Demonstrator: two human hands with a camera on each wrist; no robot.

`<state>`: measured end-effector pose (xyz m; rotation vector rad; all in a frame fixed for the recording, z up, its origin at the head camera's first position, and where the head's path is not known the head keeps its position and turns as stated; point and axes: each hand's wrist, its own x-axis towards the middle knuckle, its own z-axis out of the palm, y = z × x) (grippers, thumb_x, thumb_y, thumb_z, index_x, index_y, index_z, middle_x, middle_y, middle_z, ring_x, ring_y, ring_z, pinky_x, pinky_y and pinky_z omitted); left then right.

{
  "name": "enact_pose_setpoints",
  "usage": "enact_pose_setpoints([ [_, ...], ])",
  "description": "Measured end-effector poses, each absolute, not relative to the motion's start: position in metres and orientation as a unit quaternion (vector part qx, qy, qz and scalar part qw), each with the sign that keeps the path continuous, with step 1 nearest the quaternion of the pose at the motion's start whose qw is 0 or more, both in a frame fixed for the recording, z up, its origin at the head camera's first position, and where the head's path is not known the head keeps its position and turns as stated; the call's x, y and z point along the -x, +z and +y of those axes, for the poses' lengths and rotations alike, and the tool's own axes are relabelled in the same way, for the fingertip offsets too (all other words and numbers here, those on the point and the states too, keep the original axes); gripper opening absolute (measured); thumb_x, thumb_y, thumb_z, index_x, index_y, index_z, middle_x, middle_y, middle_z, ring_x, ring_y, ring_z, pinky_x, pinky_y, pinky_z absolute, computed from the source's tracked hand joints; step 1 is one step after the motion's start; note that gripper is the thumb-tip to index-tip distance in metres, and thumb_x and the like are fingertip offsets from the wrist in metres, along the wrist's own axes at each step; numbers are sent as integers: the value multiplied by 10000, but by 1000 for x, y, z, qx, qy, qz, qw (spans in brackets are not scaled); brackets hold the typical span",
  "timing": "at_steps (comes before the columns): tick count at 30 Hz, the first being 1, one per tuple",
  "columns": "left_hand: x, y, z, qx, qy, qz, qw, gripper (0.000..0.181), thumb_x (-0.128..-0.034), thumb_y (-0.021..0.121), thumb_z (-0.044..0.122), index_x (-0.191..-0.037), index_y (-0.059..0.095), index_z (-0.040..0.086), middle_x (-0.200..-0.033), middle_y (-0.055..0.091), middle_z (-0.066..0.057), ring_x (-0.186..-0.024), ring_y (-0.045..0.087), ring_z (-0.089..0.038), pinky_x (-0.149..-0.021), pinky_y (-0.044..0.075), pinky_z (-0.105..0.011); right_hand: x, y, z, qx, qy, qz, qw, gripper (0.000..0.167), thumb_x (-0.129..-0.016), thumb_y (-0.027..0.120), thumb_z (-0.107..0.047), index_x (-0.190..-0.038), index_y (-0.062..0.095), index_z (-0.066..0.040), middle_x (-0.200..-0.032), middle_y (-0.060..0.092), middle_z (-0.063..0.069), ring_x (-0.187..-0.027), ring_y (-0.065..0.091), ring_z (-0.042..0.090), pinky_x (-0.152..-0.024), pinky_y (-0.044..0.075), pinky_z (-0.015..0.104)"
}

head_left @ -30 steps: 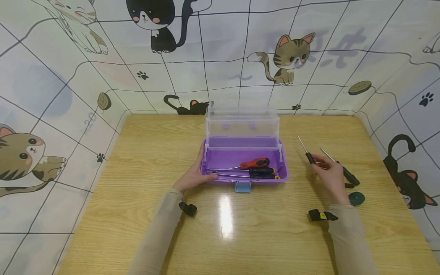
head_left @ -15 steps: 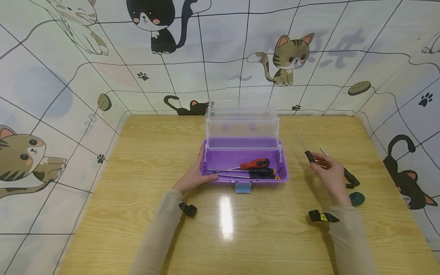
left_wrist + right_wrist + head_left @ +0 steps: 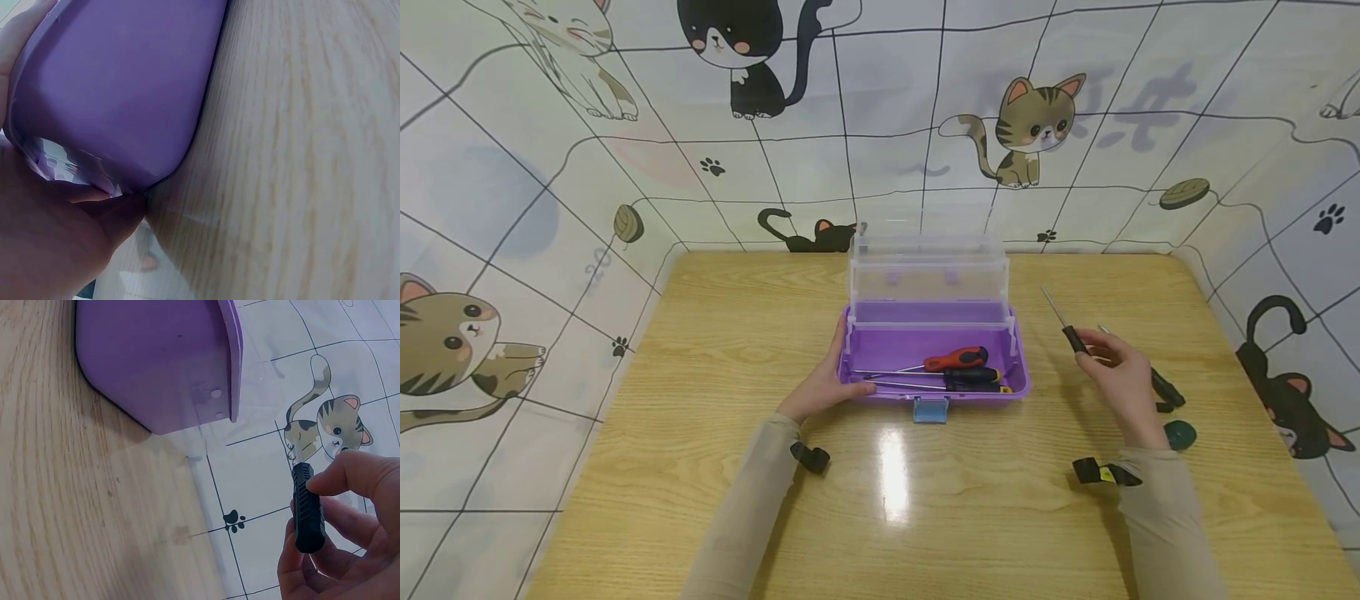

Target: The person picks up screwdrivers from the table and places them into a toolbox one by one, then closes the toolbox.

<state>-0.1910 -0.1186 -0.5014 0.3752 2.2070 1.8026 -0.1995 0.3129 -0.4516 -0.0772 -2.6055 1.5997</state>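
A purple toolbox [image 3: 895, 343] stands on the table with its see-through lid [image 3: 928, 271] raised at the back. Inside lie a red-handled screwdriver [image 3: 957, 358] and two black-handled screwdrivers [image 3: 972, 373]. My left hand [image 3: 822, 385] grips the box's left end, thumb over the front rim; in the left wrist view, fingers wrap the purple wall [image 3: 125, 81]. To the right of the box, my right hand [image 3: 1116, 375] pinches a screwdriver [image 3: 307, 512] by its black ribbed handle, above the table. Its thin metal shaft points away and slightly left.
Beyond my right hand another black-handled screwdriver [image 3: 1167, 387] lies on the table, partly hidden. A short dark piece [image 3: 1163, 407] and a dark green rounded object [image 3: 1180, 434] lie close by. A blue latch [image 3: 930, 409] juts from the box front. Cat-patterned sheeting [image 3: 887, 158] borders the table.
The held screwdriver has shifted slightly left and away from me, its tip swinging a little left. The toolbox and my left hand have stayed still.
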Motion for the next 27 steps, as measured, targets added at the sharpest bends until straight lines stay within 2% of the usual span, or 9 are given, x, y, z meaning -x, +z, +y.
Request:
enact_pose_setpoints([
  [5, 190, -496, -118, -131, 618, 762, 141, 1262, -770, 799, 91, -1490, -193, 391, -1588, -162, 41, -1446, -46, -226, -1136, 36, -519, 200, -448, 310, 22, 516, -855, 41, 363, -930, 628, -110, -1275, 608, 3, -1136, 577, -80, -966, 502, 68, -770, 418, 144],
  [12, 182, -467, -114, -130, 624, 754, 155, 1242, -778, 790, 89, -1518, -193, 255, -1592, -172, -70, -1447, -64, -265, -1136, 27, -529, 203, -445, 306, 6, 530, -847, 39, 360, -917, 627, -52, -1262, 597, 46, -1123, 585, -52, -958, 502, 85, -759, 424, 134],
  [17, 180, -462, -114, -132, 626, 753, 155, 1232, -784, 782, 76, -1517, -192, 255, -1591, -174, -80, -1446, -64, -269, -1135, 23, -527, 205, -444, 303, -9, 526, -849, 45, 348, -903, 635, -15, -1238, 600, 70, -1112, 603, -30, -955, 509, 89, -771, 420, 138],
  [27, 180, -464, -114, -129, 630, 750, 157, 1228, -786, 770, 52, -1510, -194, 287, -1584, -194, -55, -1444, -71, -253, -1138, 25, -508, 207, -437, 295, -17, 506, -862, 25, 348, -914, 635, -54, -1249, 609, 33, -1163, 603, 63, -996, 494, 112, -806, 409, 143],
])
